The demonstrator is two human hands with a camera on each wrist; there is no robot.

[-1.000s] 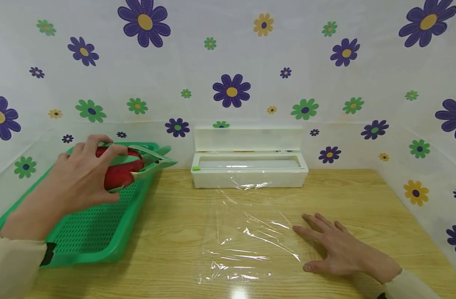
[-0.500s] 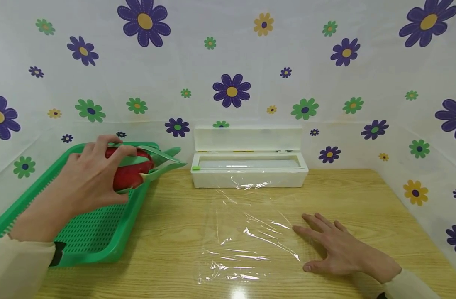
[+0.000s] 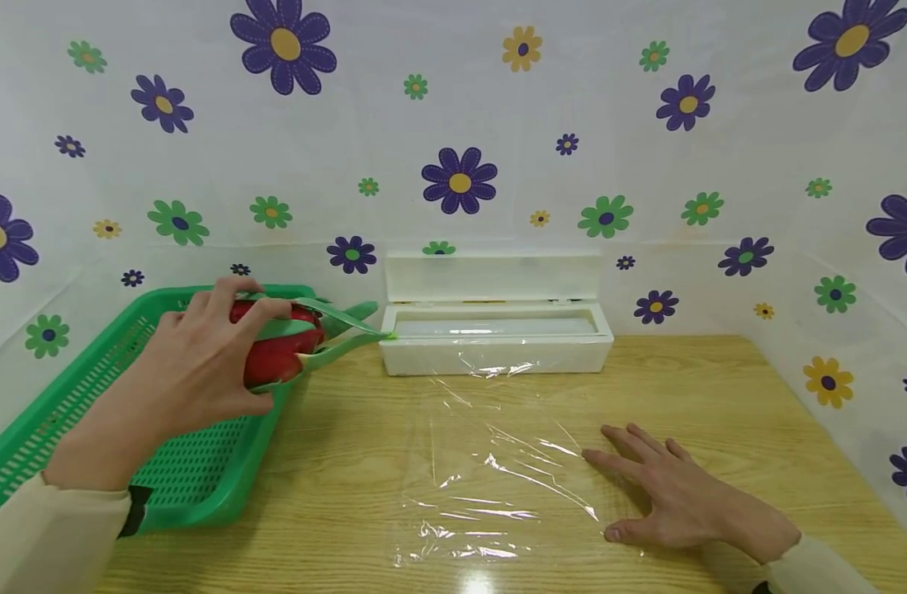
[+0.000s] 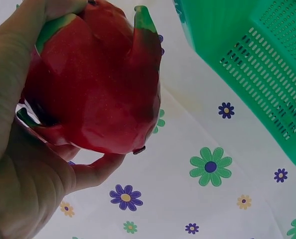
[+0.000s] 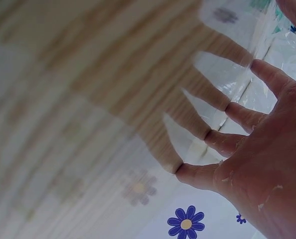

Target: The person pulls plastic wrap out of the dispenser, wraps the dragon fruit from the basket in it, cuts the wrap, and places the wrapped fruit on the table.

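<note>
My left hand (image 3: pixel 200 355) grips a red dragon fruit (image 3: pixel 278 355) with long green scales, held up over the right side of a green basket (image 3: pixel 256 462). In the left wrist view, the fingers and thumb curl round the dragon fruit (image 4: pixel 98 84). On the wooden table, my right hand (image 3: pixel 679 495) lies with fingers spread, its fingertips at the right edge of a sheet of cling film (image 3: pixel 483 495). The right wrist view shows the fingertips of this hand (image 5: pixel 267 149) touching the table surface. The film runs forward from a white cling film box (image 3: pixel 498 356) with its lid raised.
A small green slider (image 3: pixel 390 335) sits at the left end of the box's front edge, where the fruit's scale tips overlap it. Behind and at the sides hangs a white flowered sheet (image 3: pixel 542 99). Wooden tabletop (image 3: pixel 720 388) extends to the right of the box.
My left hand has carried the dragon fruit to the right, from over the basket towards the box. The right hand and the film have stayed in place.
</note>
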